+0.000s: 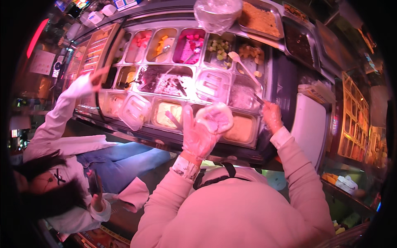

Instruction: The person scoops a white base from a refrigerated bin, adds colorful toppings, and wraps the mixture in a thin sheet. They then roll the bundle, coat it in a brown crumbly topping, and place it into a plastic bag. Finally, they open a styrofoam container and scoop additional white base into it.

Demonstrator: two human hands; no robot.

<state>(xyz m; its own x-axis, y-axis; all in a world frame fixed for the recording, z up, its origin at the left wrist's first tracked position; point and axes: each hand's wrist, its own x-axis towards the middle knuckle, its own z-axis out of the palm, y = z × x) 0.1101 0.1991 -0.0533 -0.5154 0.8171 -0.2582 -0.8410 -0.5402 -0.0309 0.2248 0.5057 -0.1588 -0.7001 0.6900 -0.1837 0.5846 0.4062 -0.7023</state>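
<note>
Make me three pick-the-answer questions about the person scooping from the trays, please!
1. Where is the bright pink tray?
A. top row of trays
B. on the floor
C. in the left hand

2. What colour are the person's sleeves?
A. green
B. pale pink
C. black

3. What is the right hand doing?
A. hanging empty
B. waving
C. gripping a long spoon

Answers: 1 A, it sits among the upper trays. 2 B, both arms show pale pink cloth. 3 C, the gloved fingers close round the spoon's handle, while the left hand holds a clear cup.
</note>
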